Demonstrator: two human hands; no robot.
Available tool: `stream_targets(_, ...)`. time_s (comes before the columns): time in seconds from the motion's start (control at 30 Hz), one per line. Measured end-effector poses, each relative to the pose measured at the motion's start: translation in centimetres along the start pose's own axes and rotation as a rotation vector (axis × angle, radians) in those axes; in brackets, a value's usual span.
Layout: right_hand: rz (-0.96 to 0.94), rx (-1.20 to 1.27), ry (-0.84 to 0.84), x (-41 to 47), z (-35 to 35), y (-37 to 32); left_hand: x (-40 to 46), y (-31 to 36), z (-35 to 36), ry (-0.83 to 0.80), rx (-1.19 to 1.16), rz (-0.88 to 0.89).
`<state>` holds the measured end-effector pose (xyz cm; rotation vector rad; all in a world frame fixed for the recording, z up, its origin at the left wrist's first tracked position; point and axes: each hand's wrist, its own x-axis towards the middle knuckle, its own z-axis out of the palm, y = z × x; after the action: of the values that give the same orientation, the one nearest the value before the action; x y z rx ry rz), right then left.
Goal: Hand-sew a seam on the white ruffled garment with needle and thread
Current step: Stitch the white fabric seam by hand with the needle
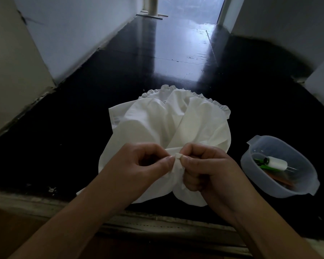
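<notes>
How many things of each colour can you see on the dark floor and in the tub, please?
White: 2, the garment and the spool
Clear: 1, the tub
Green: 1, a tool in the tub
Orange-brown: 1, an item too blurred to name
Total: 5

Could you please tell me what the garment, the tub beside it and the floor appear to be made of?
Garment: thin woven cloth, likely cotton, matte white; it creases softly and has a gathered frill along its far edge.
Tub: translucent plastic, slightly frosted; the items inside show through its wall.
Floor: hard, glossy black surface, perhaps polished stone or tile; it mirrors the bright doorway, with thin joint lines.
</notes>
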<state>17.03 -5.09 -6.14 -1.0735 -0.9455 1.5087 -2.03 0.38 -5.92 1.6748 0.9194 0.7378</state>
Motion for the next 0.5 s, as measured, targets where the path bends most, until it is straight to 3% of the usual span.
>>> stream_targets(0.5,-0.066,-0.034,-0.022,0.3,0.07,0.41,-0.21,0.6,0.12,-0.016,-0.137,-0.075)
